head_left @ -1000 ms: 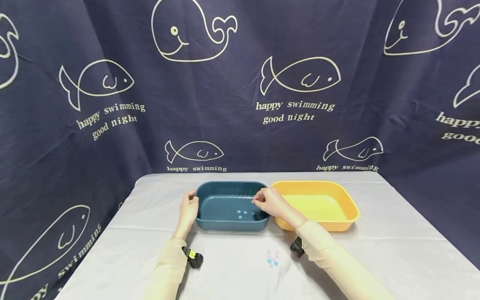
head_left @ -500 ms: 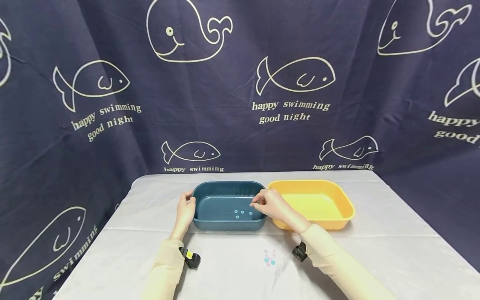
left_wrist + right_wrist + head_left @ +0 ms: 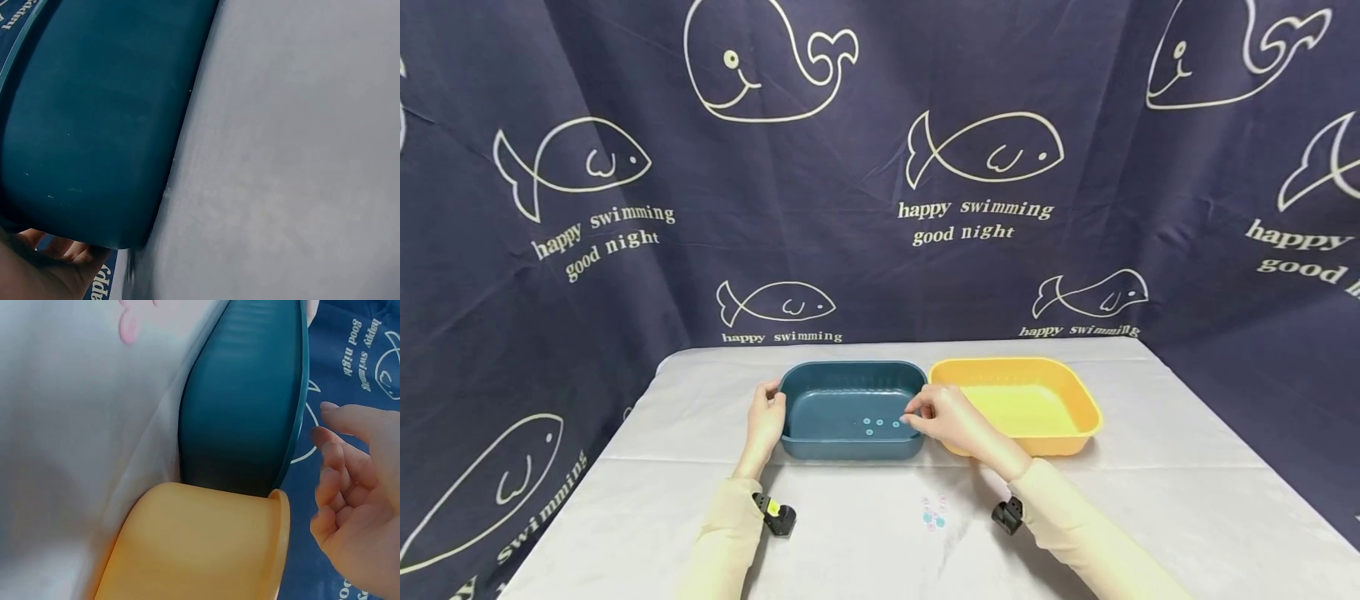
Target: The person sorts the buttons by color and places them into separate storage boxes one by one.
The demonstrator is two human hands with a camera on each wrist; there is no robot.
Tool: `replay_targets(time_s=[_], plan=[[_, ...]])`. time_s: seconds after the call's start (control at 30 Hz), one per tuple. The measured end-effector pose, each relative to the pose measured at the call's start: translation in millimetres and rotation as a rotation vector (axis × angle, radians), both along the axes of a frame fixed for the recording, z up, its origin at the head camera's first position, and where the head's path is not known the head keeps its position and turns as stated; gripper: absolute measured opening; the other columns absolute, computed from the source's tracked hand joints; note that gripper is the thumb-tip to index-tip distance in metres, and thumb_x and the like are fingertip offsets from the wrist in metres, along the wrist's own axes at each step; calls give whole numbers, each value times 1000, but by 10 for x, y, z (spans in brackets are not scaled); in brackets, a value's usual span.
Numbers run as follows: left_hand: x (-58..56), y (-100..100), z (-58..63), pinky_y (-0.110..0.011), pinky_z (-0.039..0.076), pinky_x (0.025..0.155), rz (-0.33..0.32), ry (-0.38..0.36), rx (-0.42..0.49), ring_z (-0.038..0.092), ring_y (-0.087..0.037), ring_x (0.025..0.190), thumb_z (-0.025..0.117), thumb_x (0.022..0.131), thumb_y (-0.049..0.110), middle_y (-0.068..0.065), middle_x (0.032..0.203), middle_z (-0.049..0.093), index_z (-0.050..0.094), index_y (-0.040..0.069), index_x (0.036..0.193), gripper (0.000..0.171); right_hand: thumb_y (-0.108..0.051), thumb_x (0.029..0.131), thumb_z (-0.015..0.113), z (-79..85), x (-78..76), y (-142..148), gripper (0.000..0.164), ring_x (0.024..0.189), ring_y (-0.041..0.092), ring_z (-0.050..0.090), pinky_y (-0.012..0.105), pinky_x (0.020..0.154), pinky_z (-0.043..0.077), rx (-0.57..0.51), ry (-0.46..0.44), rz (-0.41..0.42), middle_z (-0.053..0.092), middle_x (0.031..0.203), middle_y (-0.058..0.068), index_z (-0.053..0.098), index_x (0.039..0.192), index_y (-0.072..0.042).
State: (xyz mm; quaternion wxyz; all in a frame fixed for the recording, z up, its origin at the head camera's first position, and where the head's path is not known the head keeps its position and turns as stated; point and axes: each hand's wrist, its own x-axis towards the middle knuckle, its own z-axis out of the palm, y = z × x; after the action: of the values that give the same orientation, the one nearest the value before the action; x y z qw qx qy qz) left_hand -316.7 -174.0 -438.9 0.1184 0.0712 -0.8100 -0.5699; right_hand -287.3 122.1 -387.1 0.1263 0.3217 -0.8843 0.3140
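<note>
A dark teal plastic bin [image 3: 850,451] stands on the table, with several small light-blue button-like discs [image 3: 880,422] on its floor. My left hand [image 3: 765,423] holds the bin's left end; in the left wrist view its fingers [image 3: 75,253] lie against the outside of that end. Over the bin's right end reaches my right hand [image 3: 951,417], fingertips close to the rightmost disc in the head view. The right wrist view shows a gap between thumb and index finger, nothing visible between them, and the other fingers [image 3: 331,481] loosely bent.
A yellow bin [image 3: 1093,429] stands right beside the teal one, under my right wrist. Several pink and blue discs [image 3: 934,514] lie on the white tablecloth [image 3: 842,533] nearer to me. Behind the table hangs a navy curtain [image 3: 880,308] with whale and fish drawings.
Relative to the teal bin, my right hand has moved a little rightward and toward me, fingertips parting slightly. The left hand keeps its place; the head view has shifted slightly right.
</note>
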Motion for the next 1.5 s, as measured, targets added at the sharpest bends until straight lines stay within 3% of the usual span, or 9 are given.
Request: replay_targets(time_s=[0.57, 0.83, 1.2, 1.5], plan=[[-27, -19, -36, -53, 34, 104, 0, -14, -7, 41, -40, 125, 34, 97, 12, -25, 135, 41, 37, -3, 135, 41, -16, 78, 75, -44, 236, 95, 8, 59, -1, 43, 15, 53, 40, -3, -1, 14, 53, 65, -7, 72, 80, -9], [-22, -20, -30, -53, 34, 104, -3, -16, -9, 41, -40, 126, 34, 97, 13, -25, 135, 40, 36, -3, 135, 42, -17, 79, 74, -136, 322, 161, 7, 60, 5, 47, 15, 53, 40, -21, -28, 33, 53, 65, -8, 72, 81, -10], [-23, -11, -31, -53, 33, 104, 3, -19, -11, 40, -39, 126, 34, 97, 13, -25, 135, 41, 37, -2, 136, 42, -13, 78, 74, -178, 486, 248, 9, 59, -1, 43, 16, 52, 41, -10, -88, 34, 52, 64, -11, 72, 84, -6], [-18, -11, -9, -54, 30, 107, 0, -29, -8, 38, -39, 128, 34, 97, 14, -24, 136, 40, 36, -2, 136, 42, -16, 78, 74, -226, 580, 273, 8, 58, -1, 43, 14, 52, 40, 12, -57, 47, 48, 62, -13, 71, 82, -10]])
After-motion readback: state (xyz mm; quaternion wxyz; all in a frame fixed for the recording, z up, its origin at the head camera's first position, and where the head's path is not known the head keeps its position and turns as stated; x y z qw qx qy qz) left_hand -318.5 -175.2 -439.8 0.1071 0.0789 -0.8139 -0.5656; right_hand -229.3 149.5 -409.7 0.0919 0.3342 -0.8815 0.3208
